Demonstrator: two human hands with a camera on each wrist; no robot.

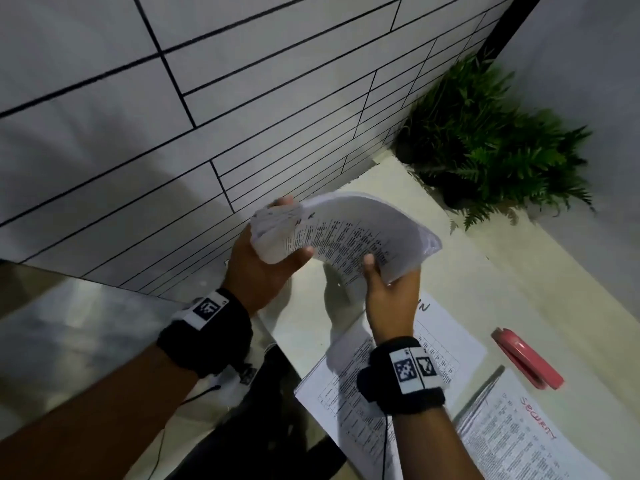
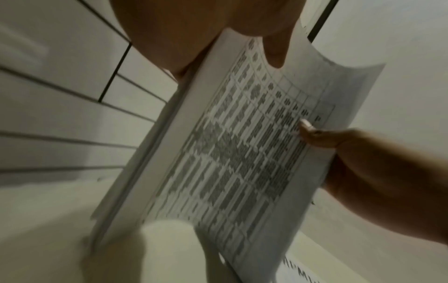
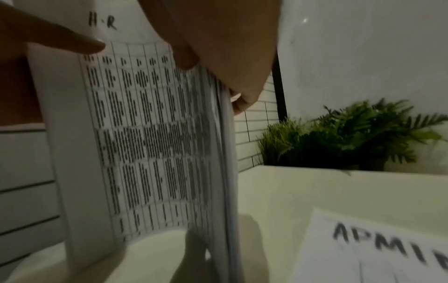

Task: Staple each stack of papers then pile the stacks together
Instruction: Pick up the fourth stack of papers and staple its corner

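Nearest, flat on the pale counter (image 1: 460,271): SECURITY stack (image 1: 519,441), ADMIN stack (image 1: 349,393), thin matte printed sheets. Just right of those, red stapler (image 1: 528,358), smooth, long axis running toward the near right; closer to right hand (image 1: 391,292) than to left hand (image 1: 263,268). Farther, raised: H.R stack (image 1: 349,233), bowed limp, pinched at opposite ends by both hands. Beyond, fern (image 1: 491,143).

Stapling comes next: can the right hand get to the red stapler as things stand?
Probably not yet: the right hand grips the raised paper stack along with the left hand. The red stapler lies unobstructed on the table.
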